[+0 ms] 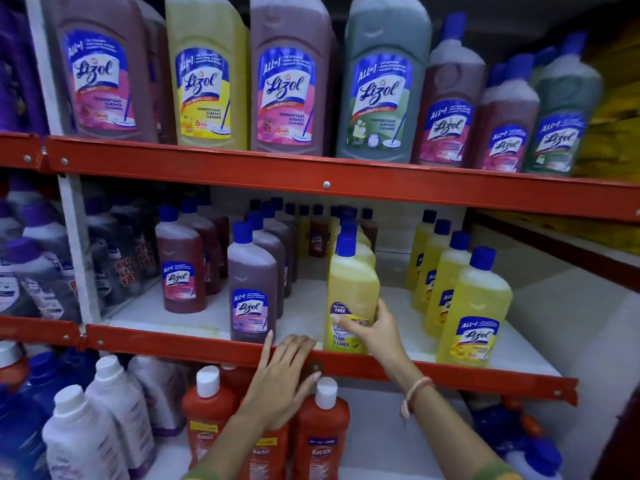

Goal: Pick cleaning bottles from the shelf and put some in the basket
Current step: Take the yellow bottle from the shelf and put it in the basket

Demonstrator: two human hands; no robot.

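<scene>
Item: yellow floor cleaner bottle (351,299), blue-capped, at the front edge of the middle shelf (311,355), centre-right of frame. Judged full, fairly heavy, rigid, smooth plastic; best gripped mid-body. The right hand (372,327) was wrapped around its lower label; left hand (280,379) lay open, flat on the red rail. Basket was not seen; label partly covered.

High and far right of your grip, yellow packs (611,98) fill the shadowed top corner, too blurred to read. High and far left of your grip, past the white post (71,233), you see dark purple packs (17,67), also blurred.
</scene>
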